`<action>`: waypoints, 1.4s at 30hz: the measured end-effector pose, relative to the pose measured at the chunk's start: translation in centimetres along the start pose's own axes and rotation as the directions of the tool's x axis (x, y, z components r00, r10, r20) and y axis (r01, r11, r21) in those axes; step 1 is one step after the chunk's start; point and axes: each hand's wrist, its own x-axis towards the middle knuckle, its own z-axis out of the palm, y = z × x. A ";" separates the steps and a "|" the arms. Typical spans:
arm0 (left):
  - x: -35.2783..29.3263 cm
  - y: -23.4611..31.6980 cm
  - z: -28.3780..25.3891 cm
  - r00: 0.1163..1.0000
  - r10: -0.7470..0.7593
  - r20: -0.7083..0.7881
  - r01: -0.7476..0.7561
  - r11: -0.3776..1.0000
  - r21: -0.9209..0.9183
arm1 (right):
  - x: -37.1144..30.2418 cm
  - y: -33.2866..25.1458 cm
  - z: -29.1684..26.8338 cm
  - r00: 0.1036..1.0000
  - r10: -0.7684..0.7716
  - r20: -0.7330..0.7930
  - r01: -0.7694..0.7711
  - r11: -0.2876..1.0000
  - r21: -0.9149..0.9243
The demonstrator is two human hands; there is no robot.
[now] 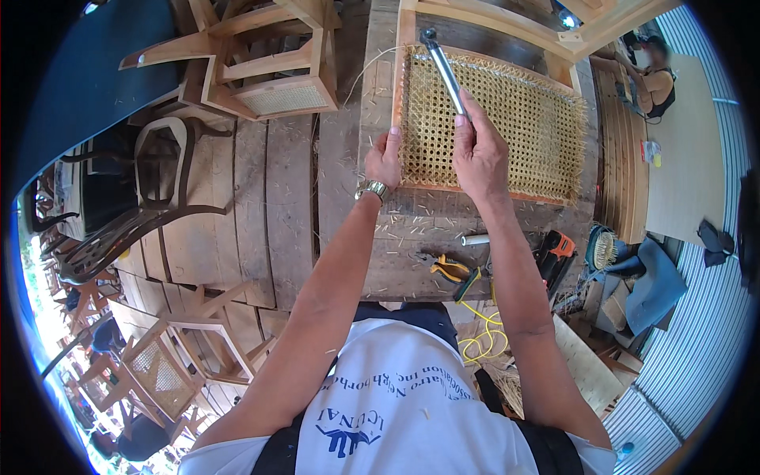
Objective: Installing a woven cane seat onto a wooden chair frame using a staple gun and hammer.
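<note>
Cane panel [538, 131], frayed holed weave, metal hammer [446, 74]

The white shirt [427, 443] carries dark blue lettering [388, 383], upside down and partly hidden, between its hem [402, 323] and a blue emblem [347, 441]

I'm watching the right hand [481, 162] swallow the lower end of the silver tool [446, 73] and cover part of the cane panel [534, 127]. That tool's tip is too small for me to read. Up top, the wooden frame [507, 28] runs out of view; right, a co-worker [657, 85] shows a blurred head.
</note>
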 end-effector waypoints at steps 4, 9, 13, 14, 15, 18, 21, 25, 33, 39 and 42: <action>0.3 -0.4 0.2 1.000 -0.015 -0.016 0.015 0.999 -0.036 | -0.2 2.1 1.2 0.996 -0.076 -0.044 0.070 0.990 -0.120; 0.5 -0.8 0.1 0.997 -0.065 0.046 0.068 0.995 -0.079 | 1.1 3.0 1.8 0.941 0.199 0.275 -0.121 0.954 -0.275; -0.4 0.5 -0.1 0.998 -0.045 0.042 0.047 0.997 -0.054 | -0.2 1.8 1.1 0.991 0.048 0.127 -0.028 0.988 -0.153; -0.3 0.3 0.0 0.998 -0.046 0.043 0.048 0.997 -0.056 | -0.7 1.9 1.2 0.997 -0.078 0.012 0.079 0.988 -0.130; 0.1 0.0 0.1 0.997 -0.053 0.060 0.058 0.995 -0.077 | -0.9 2.5 1.6 0.997 -0.062 0.042 0.067 0.990 -0.127; 0.4 -0.2 0.4 0.995 -0.083 0.061 0.085 0.996 -0.027 | 0.0 3.4 1.6 0.945 0.199 0.258 -0.110 0.940 -0.322; 0.5 -1.3 -0.1 1.000 -0.023 0.013 0.024 0.998 -0.061 | -0.1 0.7 0.6 0.951 0.185 0.247 -0.132 0.968 -0.215; -0.2 0.7 0.3 0.999 0.000 -0.045 0.002 0.999 0.054 | -2.1 3.5 1.8 0.981 0.043 0.188 0.009 0.963 -0.269; 0.0 0.1 0.6 1.000 -0.014 0.000 0.014 0.996 0.082 | -3.1 4.6 2.2 0.983 0.057 0.176 -0.003 0.957 -0.292; 0.6 -1.2 0.4 1.000 -0.001 0.007 0.001 0.998 -0.060 | -3.0 1.0 1.2 0.993 0.038 0.111 -0.023 0.991 -0.131; 0.4 -1.5 0.7 0.999 -0.032 0.017 0.032 0.999 -0.015 | -3.8 3.7 2.4 0.981 0.063 0.182 -0.006 0.953 -0.301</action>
